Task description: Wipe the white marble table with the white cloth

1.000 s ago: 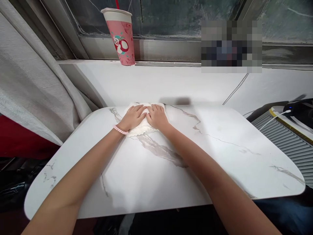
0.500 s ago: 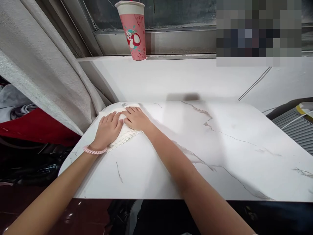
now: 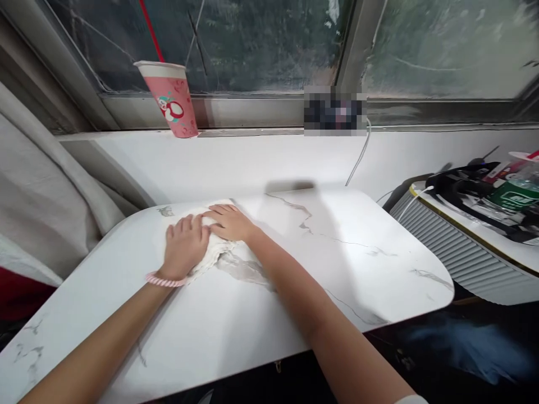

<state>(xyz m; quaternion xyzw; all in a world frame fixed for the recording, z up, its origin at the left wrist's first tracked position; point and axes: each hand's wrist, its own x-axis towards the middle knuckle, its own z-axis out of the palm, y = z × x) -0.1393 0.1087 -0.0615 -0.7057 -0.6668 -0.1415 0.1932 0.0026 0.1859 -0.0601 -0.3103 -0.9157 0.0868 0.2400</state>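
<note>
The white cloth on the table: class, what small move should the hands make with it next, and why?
Probably slide the cloth a little to the right, under light pressure: the left hand and right hand both lie spread on it, and much of the table stretches to their right.

The white table has rounded corners and grey, marble-like veins. A white cloth lies on its left part, near the far edge.
</note>
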